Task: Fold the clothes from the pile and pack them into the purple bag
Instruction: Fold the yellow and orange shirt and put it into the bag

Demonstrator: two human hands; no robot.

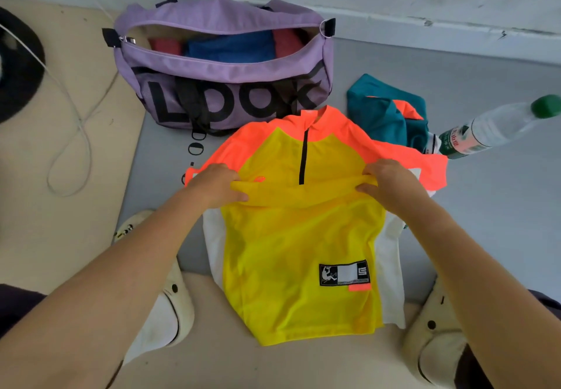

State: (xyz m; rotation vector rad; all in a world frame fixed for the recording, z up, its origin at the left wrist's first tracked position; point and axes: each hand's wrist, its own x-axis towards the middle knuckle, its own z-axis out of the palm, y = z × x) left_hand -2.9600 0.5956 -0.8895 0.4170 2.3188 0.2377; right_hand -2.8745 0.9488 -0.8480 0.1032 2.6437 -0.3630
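A yellow shirt (300,246) with orange shoulders, a black zip and white side panels lies face up on the grey mat. My left hand (217,185) pinches a raised fold of yellow cloth at its left chest. My right hand (390,183) pinches the same fold at the right chest. The purple bag (221,64) stands unzipped beyond the shirt, with folded blue and red clothes inside. A crumpled teal and orange garment (385,112) lies to the right of the bag.
A clear plastic bottle (491,129) with a green cap lies at the right. A white cable (69,133) loops over the beige floor at the left. Two cream slippers (173,300) (437,334) flank the shirt's hem. A wall runs along the back.
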